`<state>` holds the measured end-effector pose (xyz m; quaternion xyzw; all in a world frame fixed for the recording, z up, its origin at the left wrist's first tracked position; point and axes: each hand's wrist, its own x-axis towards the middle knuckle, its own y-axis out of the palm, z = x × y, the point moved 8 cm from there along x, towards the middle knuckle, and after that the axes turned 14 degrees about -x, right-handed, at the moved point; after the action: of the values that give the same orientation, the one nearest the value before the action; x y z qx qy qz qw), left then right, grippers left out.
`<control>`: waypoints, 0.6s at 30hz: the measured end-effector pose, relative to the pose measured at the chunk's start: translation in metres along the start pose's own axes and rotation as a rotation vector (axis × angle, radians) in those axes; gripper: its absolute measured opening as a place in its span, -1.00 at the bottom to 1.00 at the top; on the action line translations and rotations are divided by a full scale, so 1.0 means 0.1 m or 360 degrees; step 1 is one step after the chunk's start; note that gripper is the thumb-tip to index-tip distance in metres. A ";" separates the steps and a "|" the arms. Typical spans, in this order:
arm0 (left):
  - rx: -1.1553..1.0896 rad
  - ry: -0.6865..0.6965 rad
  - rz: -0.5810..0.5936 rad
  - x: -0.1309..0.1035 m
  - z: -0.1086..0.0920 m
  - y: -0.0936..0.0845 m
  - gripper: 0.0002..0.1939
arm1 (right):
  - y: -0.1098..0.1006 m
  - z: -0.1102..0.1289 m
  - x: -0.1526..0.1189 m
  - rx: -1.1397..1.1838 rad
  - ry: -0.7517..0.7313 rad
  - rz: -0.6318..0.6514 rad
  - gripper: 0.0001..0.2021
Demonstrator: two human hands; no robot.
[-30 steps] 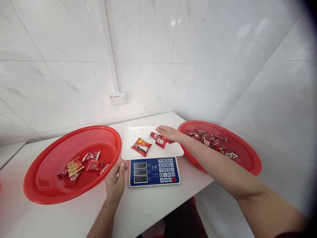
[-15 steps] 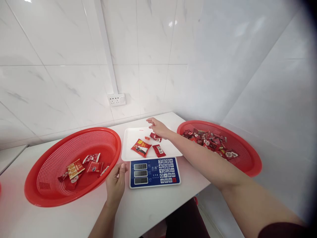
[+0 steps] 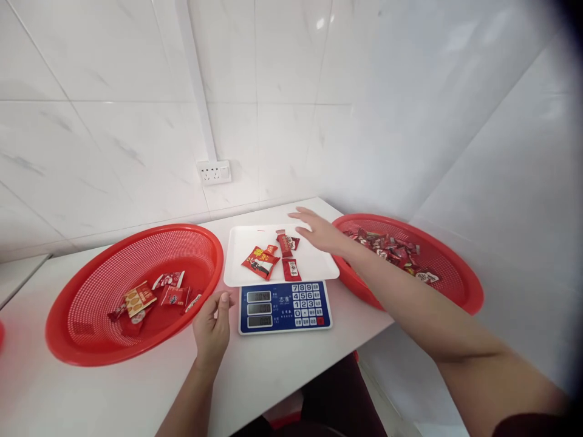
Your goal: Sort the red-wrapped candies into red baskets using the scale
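My right hand (image 3: 315,229) hovers over the right part of the white scale tray (image 3: 237,273), its fingers apart and nothing in them. On the tray lie several red wrapped snacks: a larger packet with a figure on it (image 3: 260,262), a long red one (image 3: 285,243) and a small one (image 3: 292,269) at the front edge. My left hand (image 3: 212,325) is curled beside the blue scale panel (image 3: 285,308), between it and the left basket; whether its fingers hold anything is hidden.
A red basket (image 3: 59,328) with several packets stands on the left of the white table (image 3: 282,370). Another red basket (image 3: 473,291), holding many red packets, is at the right, partly behind my right forearm. A socket (image 3: 214,172) is on the tiled wall.
The long red snack now lies on the tray, near the middle. My right hand has moved right and its fingers have spread. The left hand has stayed beside the scale.
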<state>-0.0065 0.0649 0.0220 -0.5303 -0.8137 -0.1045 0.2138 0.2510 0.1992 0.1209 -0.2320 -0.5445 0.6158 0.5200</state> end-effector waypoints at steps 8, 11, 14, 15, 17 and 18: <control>-0.0119 0.0114 -0.0096 -0.08 -0.08 -0.06 -0.71 | -0.35 -0.51 -0.88 -0.0134 0.0361 -0.0038 -0.62; -0.0128 0.0125 -0.0063 -0.10 -0.08 -0.04 -0.72 | -0.35 -0.76 -1.10 -0.0201 0.0512 0.0053 -0.60; -0.0125 0.0131 -0.0062 -0.10 -0.07 -0.04 -0.73 | -0.28 -1.02 -1.25 -0.0295 0.0613 0.0261 -0.59; -0.0120 0.0130 -0.0063 -0.09 -0.07 -0.03 -0.72 | -0.24 -1.12 -1.29 -0.0325 0.0647 0.0336 -0.59; -0.0104 0.0126 -0.0065 -0.09 -0.06 -0.03 -0.72 | -0.16 -1.31 -1.37 -0.0377 0.0704 0.0465 -0.56; -0.0096 0.0124 -0.0067 -0.08 -0.06 -0.03 -0.72 | -0.11 -1.39 -1.41 -0.0393 0.0720 0.0528 -0.54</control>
<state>-0.0048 0.0544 0.0239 -0.5147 -0.8123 -0.1539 0.2270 0.4237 0.1315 0.0495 -0.5104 -0.4404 0.5541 0.4883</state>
